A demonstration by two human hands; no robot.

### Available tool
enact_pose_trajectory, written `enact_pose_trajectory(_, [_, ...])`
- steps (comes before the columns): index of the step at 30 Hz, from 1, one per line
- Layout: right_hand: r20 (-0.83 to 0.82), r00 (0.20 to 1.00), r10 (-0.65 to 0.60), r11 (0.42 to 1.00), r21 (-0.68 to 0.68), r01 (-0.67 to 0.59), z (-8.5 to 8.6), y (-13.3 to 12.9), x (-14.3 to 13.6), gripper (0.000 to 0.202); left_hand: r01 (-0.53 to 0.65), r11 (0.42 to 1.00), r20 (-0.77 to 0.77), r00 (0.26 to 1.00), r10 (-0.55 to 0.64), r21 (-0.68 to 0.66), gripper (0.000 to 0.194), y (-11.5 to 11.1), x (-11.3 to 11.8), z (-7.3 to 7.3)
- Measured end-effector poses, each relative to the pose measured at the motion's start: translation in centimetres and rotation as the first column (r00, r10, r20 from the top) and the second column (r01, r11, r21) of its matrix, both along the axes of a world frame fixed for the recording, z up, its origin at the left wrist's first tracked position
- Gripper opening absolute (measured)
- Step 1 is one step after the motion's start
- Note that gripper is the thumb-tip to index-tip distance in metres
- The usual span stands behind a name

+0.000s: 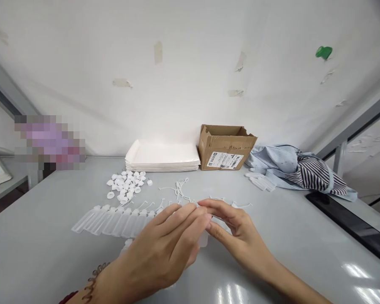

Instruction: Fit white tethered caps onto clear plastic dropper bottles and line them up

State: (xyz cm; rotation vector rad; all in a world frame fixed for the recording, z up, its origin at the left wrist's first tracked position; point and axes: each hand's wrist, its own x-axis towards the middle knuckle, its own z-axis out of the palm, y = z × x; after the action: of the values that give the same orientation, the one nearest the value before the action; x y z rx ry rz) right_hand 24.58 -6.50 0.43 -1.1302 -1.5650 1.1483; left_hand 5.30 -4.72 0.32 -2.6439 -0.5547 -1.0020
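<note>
My left hand (164,245) reaches over the table with its fingers pressed together, and its fingertips meet those of my right hand (234,232). A pale translucent tube (204,240) shows partly below the fingertips; how it is held is hidden. The right thumb and fingers close in a pinch at the same spot. To the left lies a row of translucent tubes (114,221) with white tops, partly behind my left hand. Beyond the hands are thin white looped ties (182,190). A pile of small white caps (126,183) sits farther back at the left.
White padded envelopes (163,158) are stacked by the wall, beside an open cardboard box (224,147). More tubes (262,181) lie right of centre, near blue and striped cloth (304,169). A black phone-like slab (348,223) lies at the right.
</note>
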Motion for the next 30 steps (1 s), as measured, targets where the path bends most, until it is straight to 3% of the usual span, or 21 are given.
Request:
enact_pose_trajectory(8, [-0.151,0.98,0.133,0.979,-0.136,-0.154,0.5,0.4,0.3,0.02,-0.002,1.0,-0.005,1.0,0.002,0.003,0.043,0.1,0.2,-0.5])
enact_pose_trajectory(16, [-0.162,0.97,0.181,0.946,-0.24,-0.217,0.4,0.7,0.4,0.021,0.007,0.956,-0.003,1.0,-0.008,-0.294,0.041,-0.5,0.6,0.1])
enact_pose_trajectory(23, [0.062,0.926,0.372,0.904,-0.25,-0.346,0.3,1.0,1.2,0.028,0.043,0.804,-0.046,0.995,-0.087,-0.593,0.04,-0.5,0.1,1.1])
enact_pose_trajectory(27, [0.359,0.851,0.383,0.922,-0.086,-0.378,0.5,0.6,1.5,0.026,-0.062,0.728,-0.169,0.983,-0.075,-0.682,0.038,-1.2,-0.4,1.1])
enact_pose_trajectory(30, [0.57,0.751,0.332,0.878,0.104,-0.467,-0.3,0.0,1.2,0.025,-0.156,0.705,-0.253,0.967,-0.035,-0.692,0.032,-2.3,-0.5,0.4])
